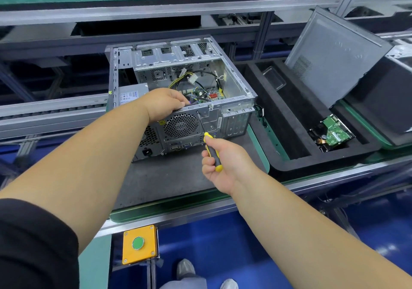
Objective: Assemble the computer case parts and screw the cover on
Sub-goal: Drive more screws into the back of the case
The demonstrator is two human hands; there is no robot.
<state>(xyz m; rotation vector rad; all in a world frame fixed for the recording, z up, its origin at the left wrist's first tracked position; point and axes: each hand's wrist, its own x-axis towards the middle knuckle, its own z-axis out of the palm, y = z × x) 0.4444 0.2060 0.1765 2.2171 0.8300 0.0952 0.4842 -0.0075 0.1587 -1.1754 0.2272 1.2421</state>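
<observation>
Both hands work at the rear of an open grey steel computer case [234, 81] lying on its side on a dark grey mat [169, 177] atop a green-edged assembly bench [178, 206]. The left hand [163, 103] reaches over the case's top rear edge, fingers curled around that rim above the round black fan grille [180, 125]; what else, if anything, the fingers hold inside cannot be told. The right hand [223, 159] is wrapped tight around the yellow-and-black handle of a screwdriver [210, 149], whose thin metal shaft angles up and away so the tip meets the rear panel just right of the fan grille, near the upper edge. Inside the case, loose yellow and black cables [191, 80] trail over a green circuit board [211, 94]. To the right, a black foam tray [289, 137] holds a hard drive with a green circuit board facing up [333, 132], and the grey metal side cover [334, 56] leans tilted behind it, well apart from the case. At the bench's front edge, a yellow box with 1 green push button [139, 244] is mounted below.
</observation>
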